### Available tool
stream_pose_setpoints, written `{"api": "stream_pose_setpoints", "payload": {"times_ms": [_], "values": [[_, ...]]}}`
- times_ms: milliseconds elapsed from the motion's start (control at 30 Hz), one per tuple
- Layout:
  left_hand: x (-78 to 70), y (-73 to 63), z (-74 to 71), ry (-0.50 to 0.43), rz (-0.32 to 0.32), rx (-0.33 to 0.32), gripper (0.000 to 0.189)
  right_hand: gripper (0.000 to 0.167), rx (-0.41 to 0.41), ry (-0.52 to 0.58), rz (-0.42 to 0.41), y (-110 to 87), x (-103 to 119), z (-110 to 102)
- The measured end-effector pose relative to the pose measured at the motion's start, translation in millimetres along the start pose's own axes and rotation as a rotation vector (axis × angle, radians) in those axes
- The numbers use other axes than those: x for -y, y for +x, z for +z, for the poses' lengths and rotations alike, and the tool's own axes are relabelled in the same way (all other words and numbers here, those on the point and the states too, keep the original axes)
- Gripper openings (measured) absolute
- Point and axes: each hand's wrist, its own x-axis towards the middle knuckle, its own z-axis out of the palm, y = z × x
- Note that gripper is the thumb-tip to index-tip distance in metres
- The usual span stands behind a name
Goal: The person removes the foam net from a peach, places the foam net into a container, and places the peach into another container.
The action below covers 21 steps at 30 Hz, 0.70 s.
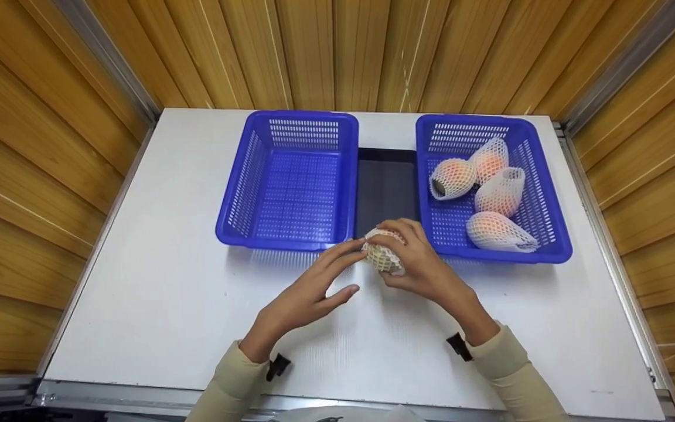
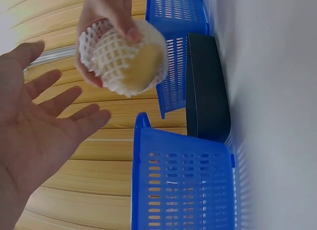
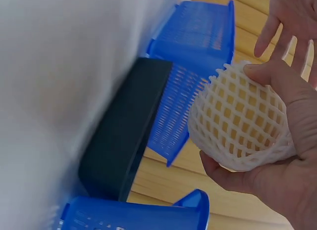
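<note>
My right hand [image 1: 422, 261] grips a round yellow and reddish fruit [image 1: 383, 259] in a white foam net, fingers over the top and thumb at the near side. In the right wrist view the net [image 3: 233, 116] wraps most of the fruit; in the left wrist view a bare yellow patch [image 2: 143, 67] shows at its open end. My left hand [image 1: 305, 296] is beside the fruit, fingers extended and thumb spread, fingertips close to the net. Both hands are over the white table, just in front of a black tray [image 1: 387, 187].
A blue basket [image 1: 285, 244] stands left of the tray. To the right stands another blue basket [image 1: 507, 256], with several foam-netted fruits inside, one of them a reddish fruit [image 1: 493, 225] near the front. Wood-panelled walls [image 1: 361, 53] enclose the table [image 1: 156, 281] at the back and sides.
</note>
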Motion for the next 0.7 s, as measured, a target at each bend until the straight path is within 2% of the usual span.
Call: {"api": "stream_pose_setpoints", "payload": {"times_ms": [133,233,333,500,700], "values": [[3.0,10.1,-0.4,-0.085,0.093,-0.206,0.045,0.064,-0.109,0.032,0.021,10.2,-1,-8],[5.6,18.8,-0.9,-0.156,0.121,-0.350,0.044,0.065,-0.197,0.080,0.046,17.3,0,-13],[9.1,28.5,-0.3,-0.234,0.113,-0.451,0.038,0.067,-0.281,0.152,0.082,24.4,3,-17],[15.3,46.5,2.1,-0.343,0.096,-0.518,0.030,0.067,-0.385,0.296,0.126,37.6,12,-23],[17.7,64.9,1.7,-0.410,0.085,-0.578,0.034,0.071,-0.447,0.431,0.136,49.8,17,-27]]}}
